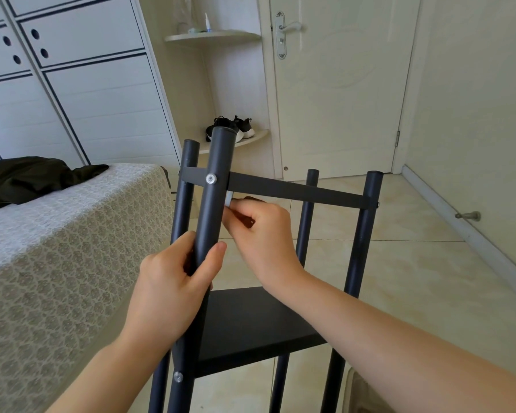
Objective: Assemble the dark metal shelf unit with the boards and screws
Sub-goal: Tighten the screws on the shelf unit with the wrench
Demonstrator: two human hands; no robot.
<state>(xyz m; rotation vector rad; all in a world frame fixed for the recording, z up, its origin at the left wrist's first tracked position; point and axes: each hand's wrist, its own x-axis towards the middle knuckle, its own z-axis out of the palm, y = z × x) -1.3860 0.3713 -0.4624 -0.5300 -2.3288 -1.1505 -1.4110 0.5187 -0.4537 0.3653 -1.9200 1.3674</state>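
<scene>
Nearest to the camera, my left forearm (102,377) comes up from the lower edge. At far left I see a bed (57,239) with a patterned cover, and a dark garment (27,177) lies on it; a white wardrobe (81,84) stands behind. The dark shelf unit (367,234) stands on the tiled floor (405,278) just beside the bed, directly before me.

My left hand (173,281) grips the nearest post (213,201), with fingers and thumb curled round it. One silver screw (211,178) sits above this hand, where the crossbar (295,190) meets the post. A second screw (178,377) sits lower, at the level of the board (251,326). This dark board is fixed between the four posts, below both hands.

My right hand (262,234) is just behind the same post and under the crossbar. Its fingertips pinch a small pale piece (229,200), but I cannot tell what this piece is. My right forearm (414,353) crosses over the board.

Behind the unit, a corner shelf (259,135) carries dark shoes (236,126). Further right is a closed cream door (340,99), and a metal door stop (468,216) sits low at the right wall.
</scene>
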